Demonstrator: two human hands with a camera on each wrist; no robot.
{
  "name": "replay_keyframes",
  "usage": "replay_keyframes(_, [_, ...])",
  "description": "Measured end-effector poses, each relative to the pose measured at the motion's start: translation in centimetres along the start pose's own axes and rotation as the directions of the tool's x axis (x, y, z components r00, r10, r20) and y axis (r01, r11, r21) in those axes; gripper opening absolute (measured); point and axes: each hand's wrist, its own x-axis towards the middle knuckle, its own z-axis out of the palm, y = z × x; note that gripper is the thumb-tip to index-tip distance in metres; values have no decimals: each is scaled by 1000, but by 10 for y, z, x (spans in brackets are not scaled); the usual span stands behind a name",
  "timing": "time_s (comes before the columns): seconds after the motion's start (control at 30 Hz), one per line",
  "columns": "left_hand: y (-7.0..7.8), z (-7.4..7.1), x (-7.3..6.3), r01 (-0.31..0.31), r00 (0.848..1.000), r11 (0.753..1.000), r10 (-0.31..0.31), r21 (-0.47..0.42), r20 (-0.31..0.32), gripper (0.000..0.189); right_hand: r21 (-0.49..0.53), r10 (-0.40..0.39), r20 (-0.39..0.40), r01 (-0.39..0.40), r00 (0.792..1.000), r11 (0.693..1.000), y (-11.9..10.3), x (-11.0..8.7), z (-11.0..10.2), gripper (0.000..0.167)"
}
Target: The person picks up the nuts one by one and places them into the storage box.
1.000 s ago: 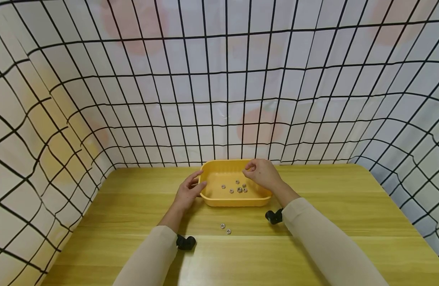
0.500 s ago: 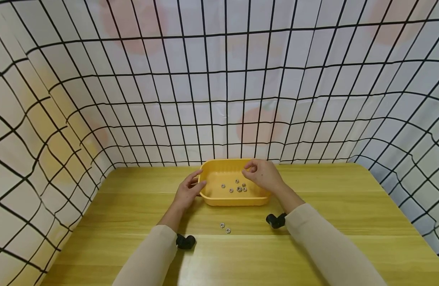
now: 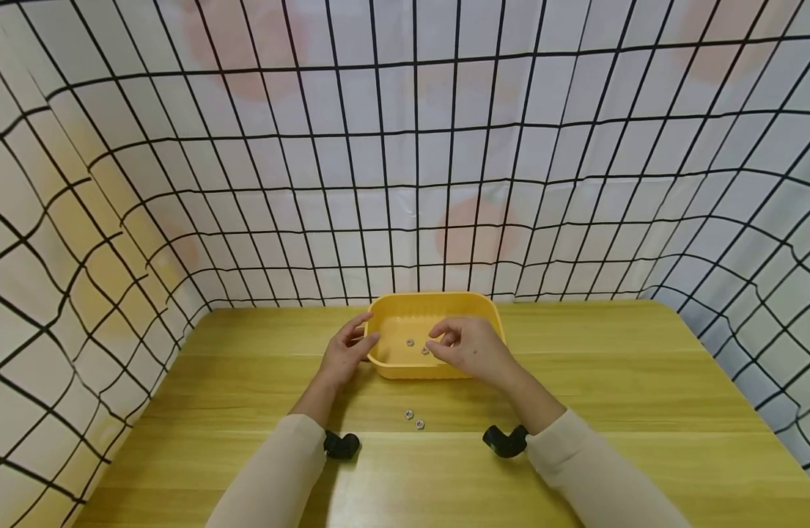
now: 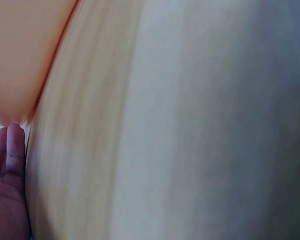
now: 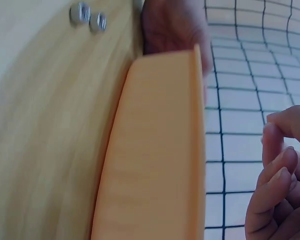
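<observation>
A yellow plastic tray [image 3: 418,372] stands toward the far side of the wooden table. My left hand [image 3: 344,356] holds its left end, thumb at the rim and fingers along the outside; two fingers [image 4: 15,150] touch the wall in the left wrist view. Over the right half of the tray is my right hand [image 3: 473,350], fingers loosely bent, with a gap between thumb and index finger and nothing visible there. Two small metal nuts, a farther nut [image 3: 410,342] and a nearer nut [image 3: 425,350], show inside the tray. The hand hides the tray floor farther right.
Two more nuts, one nut [image 3: 408,414] and another nut [image 3: 420,424], lie on the table [image 3: 246,411] in front of the tray. A white sheet under black netting [image 3: 405,183] rises behind the table and along both sides.
My right hand has moved left and toward me, from the tray's far right rim to over its middle, covering several nuts seen before. My left hand stays at the tray's left end.
</observation>
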Motion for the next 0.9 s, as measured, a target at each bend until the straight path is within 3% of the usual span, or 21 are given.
replay_keyframes(0.43, [-1, 1, 1, -1, 1000, 1000, 1, 1, 0, 50, 80, -37, 106, 29, 994, 996, -7, -33, 16, 9])
replay_keyframes(0.73, [1, 1, 0, -4, 1000, 1000, 4, -4, -7, 51, 182, -36, 232, -7, 972, 983, 10, -50, 39, 15])
replay_keyframes(0.9, [0, 0, -1, 7, 1000, 1000, -7, -3, 6, 53, 181, -14, 277, -38, 961, 983, 24, -54, 50, 18])
